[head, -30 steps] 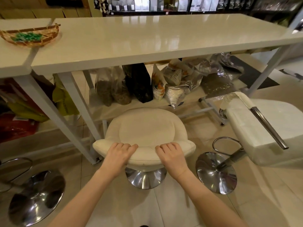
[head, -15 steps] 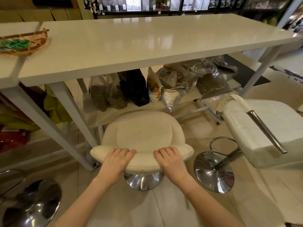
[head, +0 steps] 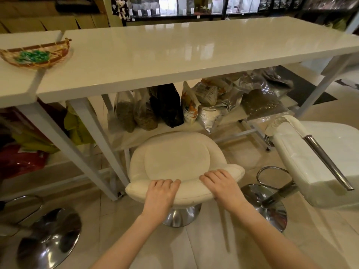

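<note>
With left grip (head: 159, 193) and right grip (head: 223, 186) curled over the backrest of the cream padded bar stool (head: 174, 158), we risk ramming it into the white table leg (head: 96, 141) if shoved crooked.

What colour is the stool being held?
The stool is cream white; the head view shows it best.

The stool (head: 176, 162) stood before the desk (head: 174, 55). Behind it, bags (head: 169, 107) sat on the shelf (head: 122, 136) under the desk. A basket (head: 37, 55) lay at the desk's left end, and a second stool (head: 320, 167) stood to the right.
</note>
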`<state>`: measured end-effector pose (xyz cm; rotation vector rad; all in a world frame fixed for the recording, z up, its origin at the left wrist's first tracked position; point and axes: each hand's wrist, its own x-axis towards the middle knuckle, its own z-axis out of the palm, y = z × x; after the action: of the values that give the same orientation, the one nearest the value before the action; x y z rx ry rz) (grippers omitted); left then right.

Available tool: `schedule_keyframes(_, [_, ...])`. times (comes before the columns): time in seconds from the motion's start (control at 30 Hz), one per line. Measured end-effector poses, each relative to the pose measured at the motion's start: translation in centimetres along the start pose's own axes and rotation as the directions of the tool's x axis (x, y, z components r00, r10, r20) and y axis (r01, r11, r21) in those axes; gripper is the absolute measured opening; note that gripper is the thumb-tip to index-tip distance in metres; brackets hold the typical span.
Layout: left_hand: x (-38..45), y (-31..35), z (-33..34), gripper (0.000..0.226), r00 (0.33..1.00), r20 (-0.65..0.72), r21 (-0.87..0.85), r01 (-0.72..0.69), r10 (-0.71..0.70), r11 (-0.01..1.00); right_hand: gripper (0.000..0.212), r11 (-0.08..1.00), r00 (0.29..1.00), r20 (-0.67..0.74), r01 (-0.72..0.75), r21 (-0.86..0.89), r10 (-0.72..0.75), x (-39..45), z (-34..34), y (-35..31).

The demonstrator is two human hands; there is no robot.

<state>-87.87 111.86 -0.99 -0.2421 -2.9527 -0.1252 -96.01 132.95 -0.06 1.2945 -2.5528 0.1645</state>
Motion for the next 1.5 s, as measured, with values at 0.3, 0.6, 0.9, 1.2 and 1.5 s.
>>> schedule_keyframes(0.3, [1.8, 5.7, 0.0, 0.083, 0.98, 0.035, 0.032, 0.194, -0.195, 0.98, 0.055, 0.991, 0.991, 0.06, 0.114, 0.07, -0.119, -0.4, -1.0, 5.6])
schedule_keyframes(0.6, [3.2, 9.1, -0.4, 0.071, 0.932, 0.038, 0.081, 0.358, -0.362, 0.93, 0.064, 0.985, 0.978, 0.143, 0.139, 0.107, -0.153, -0.3, -1.0, 8.6])
schedule_keyframes(0.9, [2.5, 7.8, -1.1, 0.072, 0.927, 0.107, 0.122, 0.347, -0.36, 0.93, 0.064, 0.985, 0.981, 0.121, 0.137, 0.102, -0.149, -0.5, -0.7, 6.9])
schedule_keyframes(1.2, [3.3, 8.4, -2.7, 0.096, 0.867, 0.281, -0.007, 0.431, -0.412, 0.902, 0.086, 0.971, 0.917, 0.387, 0.004, 0.24, -0.099, 0.0, -3.3, 6.8])
schedule_keyframes(1.5, [10.7, 12.0, -7.9, 0.083, 0.887, 0.353, -0.29, 0.407, -0.298, 0.866, 0.099, 0.978, 0.89, 0.44, -0.18, 0.102, 0.117, -0.8, -11.0, 10.4])
